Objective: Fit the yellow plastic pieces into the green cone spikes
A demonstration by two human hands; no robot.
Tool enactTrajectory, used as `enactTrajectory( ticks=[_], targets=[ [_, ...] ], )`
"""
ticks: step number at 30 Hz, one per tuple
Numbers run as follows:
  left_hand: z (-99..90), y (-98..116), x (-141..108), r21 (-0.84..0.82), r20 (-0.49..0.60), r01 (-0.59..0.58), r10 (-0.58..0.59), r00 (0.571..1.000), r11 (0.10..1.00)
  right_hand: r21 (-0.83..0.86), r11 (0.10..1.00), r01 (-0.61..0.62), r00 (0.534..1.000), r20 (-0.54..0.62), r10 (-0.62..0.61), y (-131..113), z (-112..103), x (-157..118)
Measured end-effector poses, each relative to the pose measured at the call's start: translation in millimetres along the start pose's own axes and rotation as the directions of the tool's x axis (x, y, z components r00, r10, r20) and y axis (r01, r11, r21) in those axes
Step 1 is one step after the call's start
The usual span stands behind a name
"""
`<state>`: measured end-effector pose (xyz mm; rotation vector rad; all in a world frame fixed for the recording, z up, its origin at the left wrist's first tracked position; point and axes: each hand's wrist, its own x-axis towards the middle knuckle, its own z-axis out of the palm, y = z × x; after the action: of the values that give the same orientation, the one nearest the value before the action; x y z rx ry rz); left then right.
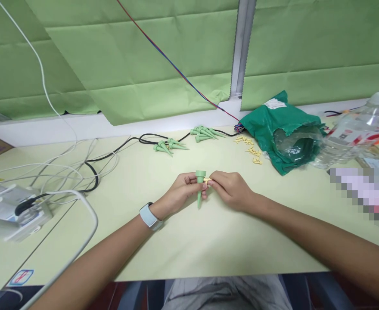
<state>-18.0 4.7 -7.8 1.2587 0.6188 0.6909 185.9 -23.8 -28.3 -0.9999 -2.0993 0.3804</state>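
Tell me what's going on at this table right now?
A person's left hand holds a green cone spike upright, tip down, while the right hand pinches a small yellow piece against its top. More green spikes and loose yellow pieces lie beyond, beside a green bag.

Pixelated patch (368, 193) at right edge: contents unreadable. Water bottle (359, 131), upper right, cut off by frame edge. Grey device (11, 211) at left edge partly cropped. Small yellow piece (207, 180) between the fingertips at centre: mostly covered, shape undeterminable. Label on green bag (275, 103) too small to read.
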Motion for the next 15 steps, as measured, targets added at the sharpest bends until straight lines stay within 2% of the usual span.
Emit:
enactTrajectory(
  ticks=[2,4,5,6,7,9,10,11,13,15],
  targets=[
    [0.8,-1.0,0.2,0.059,-0.016,-0.057,0.058,0.998,0.997,0.275,0.943,-0.187,0.982,0.042,0.183,-2.0,3.8,2.5],
    [0.7,-0.8,0.4,0.131,-0.018,-0.096,0.099,0.995,0.987,0.521,0.769,-0.371,0.928,0.196,0.315,-3.1,6.9,5.1],
    [0.4,-0.4,0.3,0.161,-0.015,-0.105,0.109,0.994,0.981,0.585,0.684,-0.435,0.901,0.281,0.331,-2.8,7.5,5.9],
    [0.1,0.0,0.2,0.181,-0.015,-0.108,0.113,0.994,0.978,0.609,0.642,-0.466,0.884,0.334,0.326,-2.1,7.3,6.3],
    [-0.2,0.3,0.1,0.187,-0.016,-0.105,0.110,0.994,0.977,0.596,0.661,-0.457,0.889,0.342,0.306,-1.0,6.4,6.2],
    [-0.4,0.6,-0.3,0.164,-0.022,-0.077,0.082,0.996,0.983,0.449,0.840,-0.306,0.948,0.229,0.223,1.5,3.1,4.6],
    [-0.4,0.5,-0.6,0.140,-0.024,-0.060,0.064,0.998,0.988,0.317,0.930,-0.187,0.978,0.148,0.146,2.7,1.3,3.5],
    [-0.4,0.4,-0.9,0.114,-0.022,-0.043,0.046,0.999,0.993,0.166,0.984,-0.069,0.995,0.080,0.056,3.7,-0.3,2.3],
    [-0.5,0.1,-1.5,0.072,-0.004,-0.019,0.019,1.000,0.997,-0.084,0.991,0.104,0.994,0.027,-0.102,5.0,-2.1,0.4],
    [-1.0,-0.4,-1.9,0.052,0.018,-0.009,0.008,1.000,0.999,-0.207,0.963,0.171,0.985,0.028,-0.169,5.6,-1.8,-0.6]
  ],
)
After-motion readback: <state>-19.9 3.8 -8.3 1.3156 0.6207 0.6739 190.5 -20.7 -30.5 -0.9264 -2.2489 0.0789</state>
